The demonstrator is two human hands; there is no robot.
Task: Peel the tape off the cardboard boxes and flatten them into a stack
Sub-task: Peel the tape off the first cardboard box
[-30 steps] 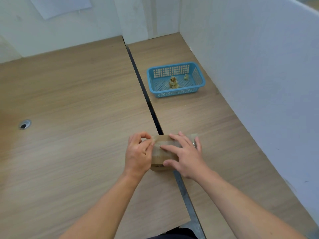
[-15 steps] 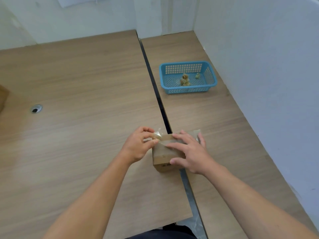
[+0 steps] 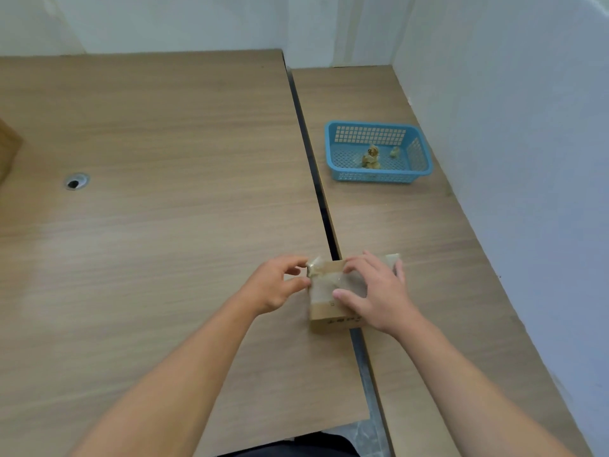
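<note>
A person's view down onto two wooden desks pushed side by side, with a dark gap [image 3: 315, 179] running between them. A small cardboard box [image 3: 329, 303] sits close to the person, straddling that gap. The right hand [image 3: 377, 291] lies spread over the top of the box, fingers and thumb pressing it down against the desk. The left hand [image 3: 275, 285] is at the box's left top corner, where forefinger and thumb seem to pinch the lifted, crinkled end of a strip of clear tape [image 3: 314, 264]. The two hands are near each other with the box between them. The step in hand appears to be the start of peeling: only the tape's end is up, and the rest lies stuck across the top. The next move likely calls for a steady pull of the strip to the right and low along the box, while the right hand shifts out of its path yet keeps the box from sliding. Further back on the right desk stands a blue plastic basket [image 3: 379, 177] holding what look like crumpled tape wads [image 3: 370, 157], probably where this strip belongs. No flattened stack is in view.
</note>
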